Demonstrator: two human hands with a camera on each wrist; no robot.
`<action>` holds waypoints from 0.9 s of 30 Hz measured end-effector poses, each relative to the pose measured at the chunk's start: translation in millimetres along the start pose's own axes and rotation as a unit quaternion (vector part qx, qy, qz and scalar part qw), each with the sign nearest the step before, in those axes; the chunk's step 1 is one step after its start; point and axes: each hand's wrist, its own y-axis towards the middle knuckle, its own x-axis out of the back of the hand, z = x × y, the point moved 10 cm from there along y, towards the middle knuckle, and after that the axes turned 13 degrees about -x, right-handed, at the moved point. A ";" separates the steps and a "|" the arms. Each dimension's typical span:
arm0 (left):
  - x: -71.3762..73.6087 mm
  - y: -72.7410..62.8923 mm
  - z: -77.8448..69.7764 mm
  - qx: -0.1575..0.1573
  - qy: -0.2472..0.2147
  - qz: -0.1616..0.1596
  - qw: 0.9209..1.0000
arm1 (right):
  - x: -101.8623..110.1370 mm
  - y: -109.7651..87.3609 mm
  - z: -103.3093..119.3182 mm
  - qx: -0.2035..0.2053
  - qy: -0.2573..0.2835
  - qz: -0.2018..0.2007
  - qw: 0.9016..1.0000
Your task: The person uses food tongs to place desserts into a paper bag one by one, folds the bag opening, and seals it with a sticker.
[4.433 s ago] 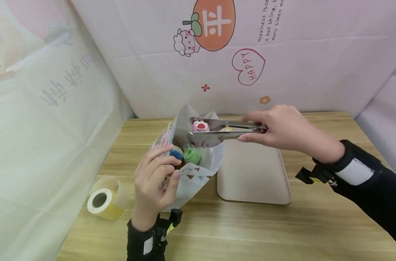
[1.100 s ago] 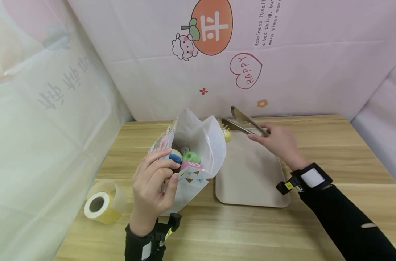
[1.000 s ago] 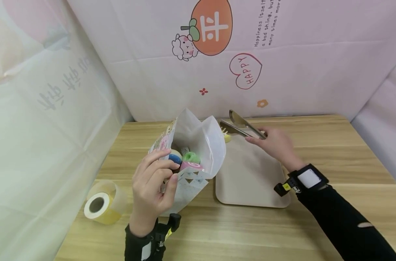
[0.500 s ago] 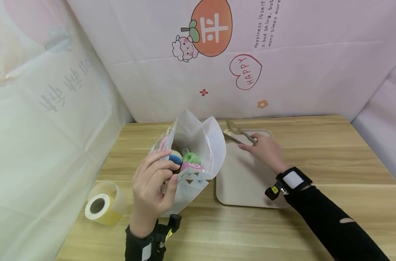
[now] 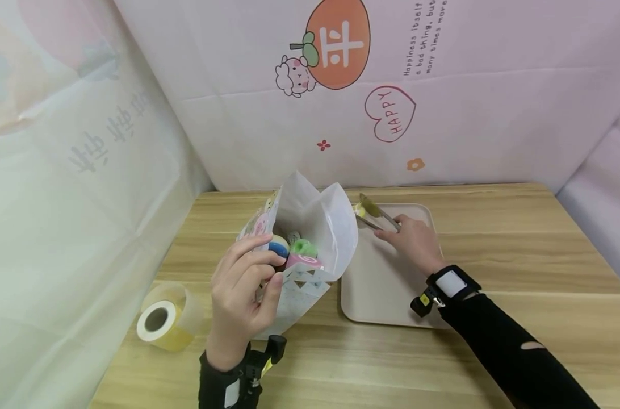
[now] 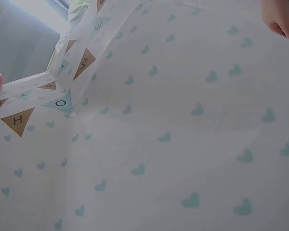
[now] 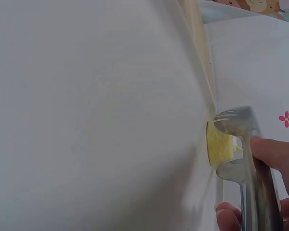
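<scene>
My left hand (image 5: 243, 292) grips the rim of a white patterned paper bag (image 5: 297, 307), fingers over the edge and thumb outside. Inside the bag lie a blue-and-cream round piece (image 5: 279, 246), a green ring-shaped piece (image 5: 304, 248) and a pink piece with a swirl (image 5: 304, 261). My right hand (image 5: 417, 241) holds metal serving tongs (image 5: 370, 207), thumb on one arm and fingers on the other. The tongs' spread ends stand either side of a small yellow piece (image 7: 218, 144) at the back left of a beige tray (image 5: 381, 284). In the head view the bag partly hides it.
A wide roll of clear tape (image 5: 169, 321) stands on the wooden table (image 5: 524, 244) at the left. A printed cloth (image 5: 468, 125) hangs behind the table, and more cloth closes off both sides.
Earlier the tongs held a pink piece topped with red over the bag; now a pink piece lies inside. The tongs have since moved right, then down around the yellow piece. The left hand stays put.
</scene>
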 end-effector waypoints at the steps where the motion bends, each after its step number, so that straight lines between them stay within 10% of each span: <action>1: -0.1 0.2 0.2 0.000 -0.001 0.000 1.000 | -1.2 -0.1 -0.2 0.000 -0.002 0.002 1.000; 27: -2.6 -2.0 1.8 0.006 -0.010 0.009 1.000 | -3.7 -3.6 -0.9 0.035 -0.013 -0.044 0.998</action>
